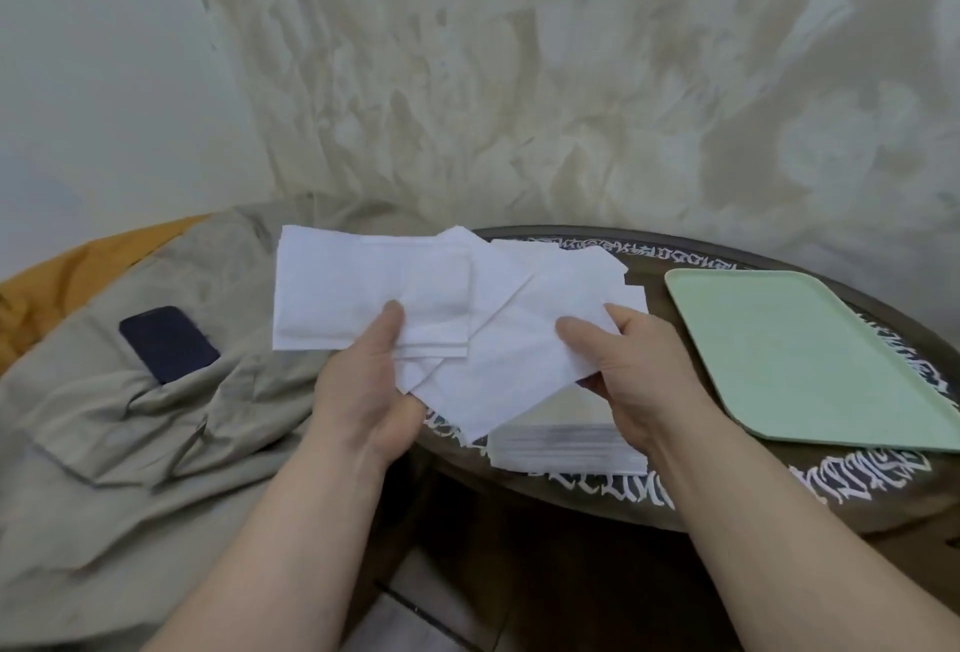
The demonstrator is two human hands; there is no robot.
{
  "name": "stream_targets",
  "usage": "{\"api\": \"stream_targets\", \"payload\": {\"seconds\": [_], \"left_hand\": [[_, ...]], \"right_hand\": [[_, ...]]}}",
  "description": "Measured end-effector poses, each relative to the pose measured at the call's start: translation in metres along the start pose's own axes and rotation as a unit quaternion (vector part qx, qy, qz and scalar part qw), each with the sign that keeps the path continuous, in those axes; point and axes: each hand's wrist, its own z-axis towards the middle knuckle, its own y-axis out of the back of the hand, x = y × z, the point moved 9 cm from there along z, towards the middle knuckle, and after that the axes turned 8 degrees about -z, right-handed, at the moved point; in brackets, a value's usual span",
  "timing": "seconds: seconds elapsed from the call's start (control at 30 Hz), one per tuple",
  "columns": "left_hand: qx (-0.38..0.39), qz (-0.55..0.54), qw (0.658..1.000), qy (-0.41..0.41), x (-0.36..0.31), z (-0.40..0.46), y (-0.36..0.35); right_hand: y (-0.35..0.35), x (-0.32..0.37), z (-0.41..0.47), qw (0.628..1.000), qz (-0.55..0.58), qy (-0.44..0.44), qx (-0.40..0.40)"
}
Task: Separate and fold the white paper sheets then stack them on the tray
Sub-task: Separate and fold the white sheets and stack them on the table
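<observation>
Here both hands hold a loose fan of white paper sheets (452, 308) up over the near edge of the round bench (727, 506). The left hand (363, 391) pinches the left part of the fan, thumb on top near the lower edge and fingers curled out of sight beneath. The right hand (639, 371) pinches the lower right edge of a slanted sheet in the same way, thumb on top and fingers under it. The sheets overlap at odd angles; how many there are I cannot tell.

Below the right hand a squared stack (566, 449) of more white sheets rests on the bench, near its front edge. The pale green tray (810, 360) lies flat to the right of that stack, apart from it, with nothing on it, so by my judgement no folded sheet has been stacked yet and the work is at the separating step.

The sheets look thin, soft and very light, more like tissue than stiff paper. They will likely droop from wherever they are held, cling to one another and crease or tear under a hard pull. A corner or free edge seems the best place to take one, sliding thumb against fingers to peel a single layer off.

To the left a beige cloth (130, 417) is draped beside the bench, with a dark phone (169, 342) lying on it.
</observation>
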Motion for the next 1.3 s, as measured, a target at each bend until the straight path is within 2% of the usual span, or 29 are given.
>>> {"api": "stream_targets", "payload": {"seconds": [0.23,0.37,0.47,0.6,0.73,0.8,0.9,1.0,1.1,1.3], "left_hand": [[0.002,0.04,0.999,0.021,0.0,0.018,0.013],[-0.001,0.125,0.991,-0.038,-0.007,0.017,0.014],[0.024,0.258,0.962,-0.083,-0.009,0.008,0.004],[0.07,0.374,0.924,-0.044,0.009,-0.007,-0.009],[0.121,0.373,0.92,0.006,0.019,-0.02,-0.022],[0.114,0.363,0.925,0.007,0.017,-0.021,-0.022],[0.089,0.366,0.926,0.012,0.016,-0.021,-0.016],[0.138,0.409,0.901,0.046,0.027,-0.027,-0.02],[0.165,0.437,0.882,0.056,0.034,-0.033,-0.026],[0.156,0.447,0.879,0.059,0.035,-0.031,-0.027]], "right_hand": [[0.043,0.023,0.014,0.981,0.007,0.078,-0.176],[0.038,0.037,0.01,0.985,-0.057,0.11,-0.124],[0.022,0.049,-0.003,0.985,-0.093,0.143,-0.041],[-0.005,0.058,-0.02,0.968,-0.172,0.174,0.055],[-0.019,0.042,-0.02,0.953,-0.257,0.143,0.078],[-0.013,0.033,-0.018,0.964,-0.236,0.112,0.059],[-0.006,0.028,-0.017,0.986,-0.14,0.079,0.051],[-0.011,0.026,-0.018,0.992,-0.069,0.051,0.095],[-0.015,0.024,-0.018,0.99,-0.066,0.042,0.12],[-0.008,0.031,-0.013,0.992,-0.063,0.069,0.081]]}}
